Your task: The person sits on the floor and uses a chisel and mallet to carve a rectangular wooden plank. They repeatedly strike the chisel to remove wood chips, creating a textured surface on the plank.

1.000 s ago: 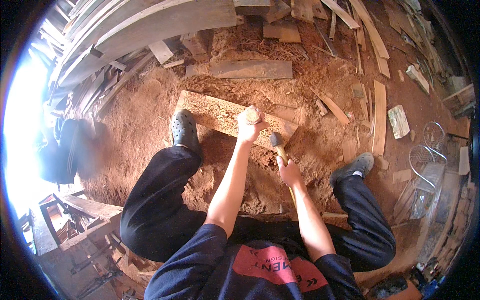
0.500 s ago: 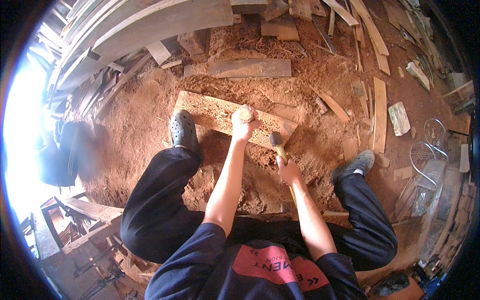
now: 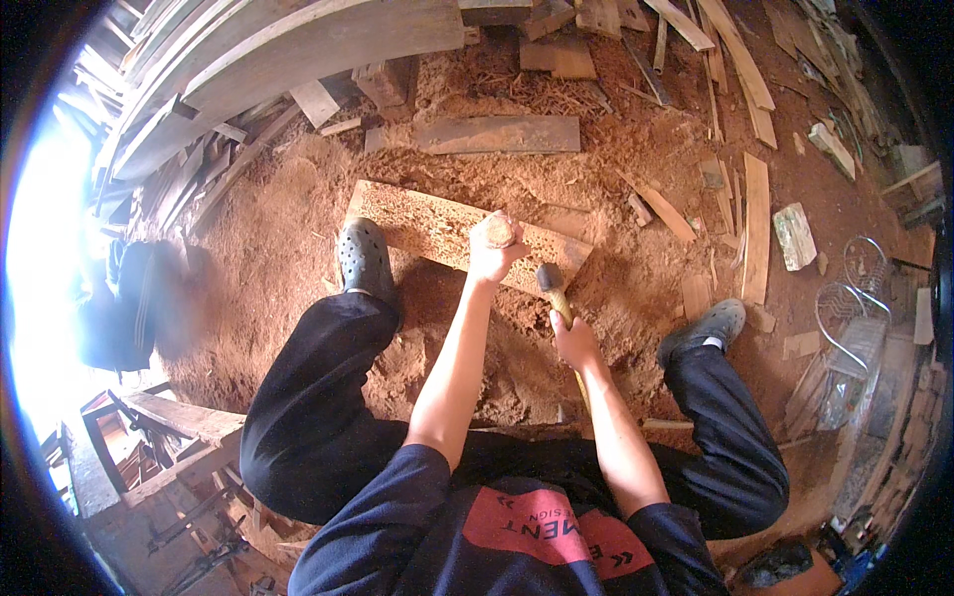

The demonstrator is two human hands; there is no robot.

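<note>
My left hand (image 3: 494, 256) is wrapped round an upright tool over the plank; only its round wooden handle end (image 3: 500, 233) shows, and the part below is hidden. Many small dark marks or bits dot the pale plank (image 3: 417, 214), which lies slanted on the dirt. My left shoe (image 3: 364, 258) rests on the plank's left end. To the right, my right hand (image 3: 575, 340) grips a hammer (image 3: 560, 304) by its yellowish handle. Its dark head points away from me, near the plank's front right edge and apart from the tool's handle end.
Long boards (image 3: 328, 55) are stacked at the far left. A loose flat board (image 3: 497, 135) lies beyond the plank. Wood strips (image 3: 755, 223) and a pale block (image 3: 793, 236) lie at the right, by a wire rack (image 3: 853, 308). My right shoe (image 3: 702, 331) is on the dirt.
My left hand has shifted slightly right and a little nearer along the plank with the tool's handle. The right hand and hammer have hardly moved.
</note>
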